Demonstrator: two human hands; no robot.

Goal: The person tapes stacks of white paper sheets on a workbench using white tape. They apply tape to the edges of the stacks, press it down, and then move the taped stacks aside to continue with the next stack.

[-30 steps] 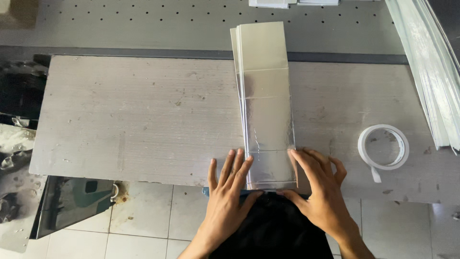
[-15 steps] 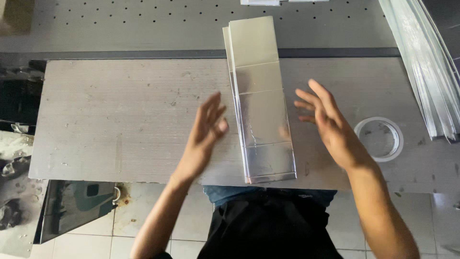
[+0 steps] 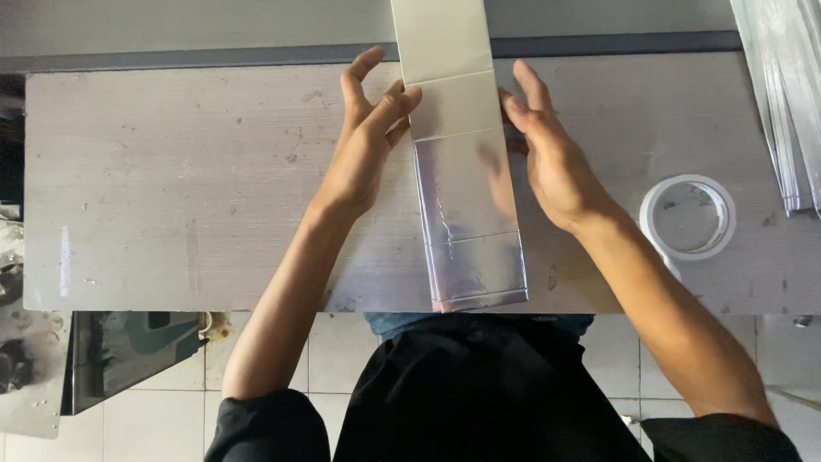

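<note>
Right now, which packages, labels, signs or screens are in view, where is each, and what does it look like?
Silver foil pack: flat, long, rectangular and shiny with crosswise creases, lying mid-table and running away from the person; left hand and right hand touch its two long edges.
Stack of silvery sheets: at the table's far right edge, narrow and glossy.
Tape roll: white ring right of the pack.
No labels, signs or screens are visible.
</note>
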